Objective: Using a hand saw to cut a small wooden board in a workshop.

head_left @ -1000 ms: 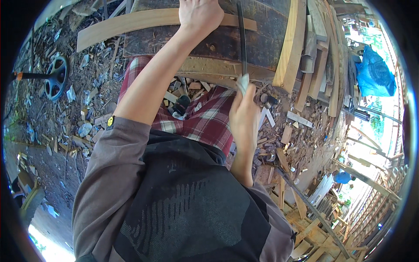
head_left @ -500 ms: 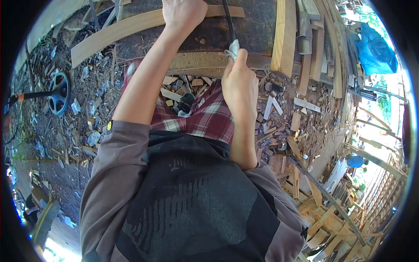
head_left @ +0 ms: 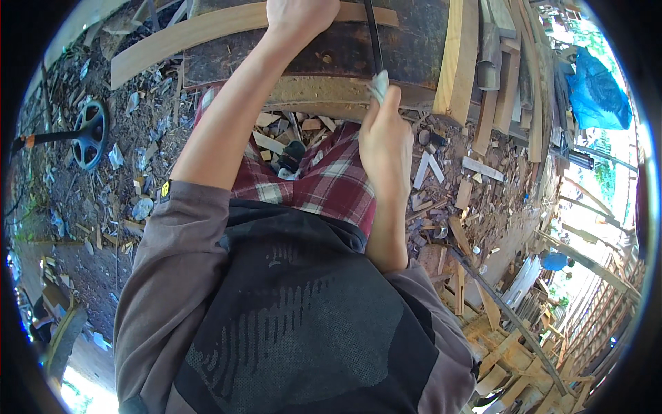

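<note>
In my right hand [head_left: 387,141] is the white, wrapped end [head_left: 378,85] of a long, dark, narrow bar [head_left: 374,38], with my fingers closed round it. The bar runs away from me over a dark, worn wooden workbench [head_left: 407,52] and out of the top edge; its exact kind does not show. My left hand [head_left: 301,15] is at the top edge, over a pale, curved wooden strip [head_left: 186,41] lying across the bench. Its fingers are beyond the picture, so its grip is hidden.
Pale boards [head_left: 455,58] and more wooden strips [head_left: 507,90] lie along the bench's right side. Offcuts and scraps [head_left: 434,169] litter the ground round my legs. A blue plastic bag [head_left: 598,90] is at the far right, a black spoked wheel [head_left: 91,134] at the left.
Both hands and the bar appear slightly further right, the right hand also a little nearer me. The whole view has shifted slightly too. My right hand keeps its grip on the bar.
</note>
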`<state>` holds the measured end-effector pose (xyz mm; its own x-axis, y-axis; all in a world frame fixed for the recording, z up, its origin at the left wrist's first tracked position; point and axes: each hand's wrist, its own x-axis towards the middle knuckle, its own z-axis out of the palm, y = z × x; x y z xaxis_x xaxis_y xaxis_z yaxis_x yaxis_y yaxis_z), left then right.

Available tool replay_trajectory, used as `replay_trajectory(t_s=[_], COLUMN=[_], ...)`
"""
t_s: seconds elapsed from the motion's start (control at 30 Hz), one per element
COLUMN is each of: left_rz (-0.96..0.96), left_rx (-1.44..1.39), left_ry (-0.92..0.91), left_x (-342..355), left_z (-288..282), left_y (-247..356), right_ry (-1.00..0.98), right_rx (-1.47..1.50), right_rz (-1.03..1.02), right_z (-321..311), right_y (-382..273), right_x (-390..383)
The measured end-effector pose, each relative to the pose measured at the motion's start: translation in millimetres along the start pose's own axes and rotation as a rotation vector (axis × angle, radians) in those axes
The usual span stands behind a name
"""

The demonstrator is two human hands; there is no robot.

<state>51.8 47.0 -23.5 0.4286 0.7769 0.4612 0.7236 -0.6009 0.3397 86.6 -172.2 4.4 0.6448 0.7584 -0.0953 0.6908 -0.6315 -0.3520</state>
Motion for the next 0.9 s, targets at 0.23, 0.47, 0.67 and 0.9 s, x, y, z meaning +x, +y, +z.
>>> replay_trajectory(t_s=[0.23, 0.47, 0.67, 0.9], left_rz=[-0.070, -0.078, 0.020, 0.147], left_rx=[-0.024, -0.044, -0.076, -0.067], left_ry=[0.006, 0.019, 0.135, 0.193], left_x=[-4, -6, -11, -8], left_z=[-3, 0, -1, 9], left_y=[2, 9, 9, 9], right_ry=[-0.005, 0.004, -0.005, 0.001], right_rx=[0.031, 0.081, 0.102, -0.012], right_rz=[-0.011, -0.004, 0.105, 0.047], right_z=[3, 18, 9, -4], right_y=[6, 3, -11, -22], right_x=[-16, -33, -25, 7])
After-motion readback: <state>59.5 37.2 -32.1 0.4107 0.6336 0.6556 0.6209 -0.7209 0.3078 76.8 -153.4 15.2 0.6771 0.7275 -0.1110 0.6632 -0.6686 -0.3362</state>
